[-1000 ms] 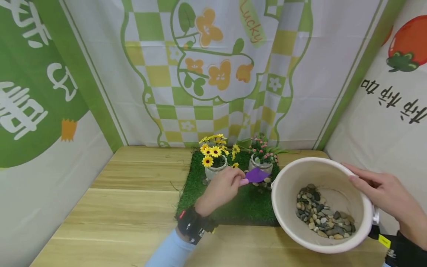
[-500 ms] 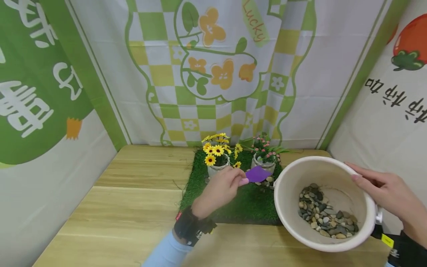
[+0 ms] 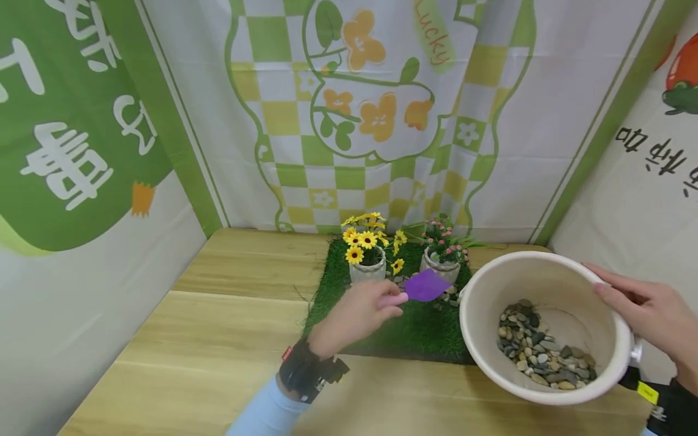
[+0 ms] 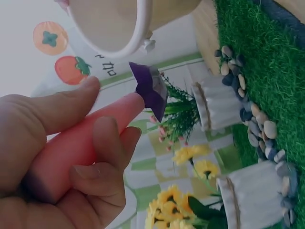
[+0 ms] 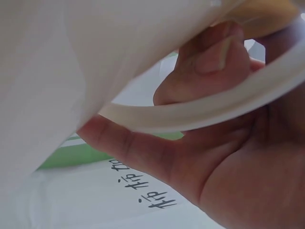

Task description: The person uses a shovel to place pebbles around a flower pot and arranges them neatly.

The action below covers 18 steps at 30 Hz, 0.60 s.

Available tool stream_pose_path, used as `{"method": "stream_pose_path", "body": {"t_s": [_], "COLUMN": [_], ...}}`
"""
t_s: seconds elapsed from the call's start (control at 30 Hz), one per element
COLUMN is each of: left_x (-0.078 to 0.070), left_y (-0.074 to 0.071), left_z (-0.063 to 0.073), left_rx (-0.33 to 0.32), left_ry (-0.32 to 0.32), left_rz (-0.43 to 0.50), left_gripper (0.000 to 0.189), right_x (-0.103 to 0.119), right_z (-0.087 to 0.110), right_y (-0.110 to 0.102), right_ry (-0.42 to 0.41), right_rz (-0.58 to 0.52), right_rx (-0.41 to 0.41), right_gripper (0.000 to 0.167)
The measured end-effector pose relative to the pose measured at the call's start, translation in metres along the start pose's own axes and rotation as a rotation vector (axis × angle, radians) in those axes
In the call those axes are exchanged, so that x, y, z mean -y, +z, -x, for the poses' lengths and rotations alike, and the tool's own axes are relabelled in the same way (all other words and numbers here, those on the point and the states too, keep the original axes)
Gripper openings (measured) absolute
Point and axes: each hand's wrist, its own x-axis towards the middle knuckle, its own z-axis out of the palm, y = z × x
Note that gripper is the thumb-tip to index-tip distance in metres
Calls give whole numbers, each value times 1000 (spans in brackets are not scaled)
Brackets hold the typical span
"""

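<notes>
My left hand [image 3: 351, 315] grips the pink handle of a small shovel [image 3: 428, 286], its purple blade turned to the right over a green turf mat [image 3: 420, 333]. In the left wrist view the thumb and curled fingers wrap the handle. My right hand [image 3: 657, 306] holds a cream bucket [image 3: 491, 284] by its far right rim, mouth tilted towards me. Pebbles [image 3: 545, 357] lie in the bucket's lower part. In the right wrist view, bucket handle [image 5: 205, 114] passes between thumb and fingers. The blade hangs between the bucket and two white flowerpots.
A pot of yellow flowers [image 3: 368, 266] and a pot of pink flowers [image 3: 442, 263] stand at the mat's back. A row of pebbles [image 4: 259, 129] runs along the pots' bases. The wooden table [image 3: 218, 339] reaches a patterned cloth [image 3: 376, 181] behind.
My left hand draws slightly left and back with the shovel, and more of the pink handle shows. The head view turns left, so the scene shifts right. The right hand keeps its hold on the bucket.
</notes>
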Motion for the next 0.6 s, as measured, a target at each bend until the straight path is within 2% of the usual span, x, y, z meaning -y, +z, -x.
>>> {"method": "stream_pose_path", "body": {"t_s": [0.13,0.4,0.6], "left_x": [1,8,12], "left_y": [-7,-15,-24], "left_z": [10,30,47], "left_rx": [-30,-92,-137], "left_ry": [-27,-6,-37], "left_rz": [8,-21,-19], "left_gripper": [21,19,24], "right_x": [-3,-18,-30], "right_z": [0,1,-7], "right_y": [-1,-2,-7], "right_ry": [4,39,-59], "right_rz": [7,-24,-73], "right_rx": [-22,-27,-78], "right_gripper": [56,54,49]}}
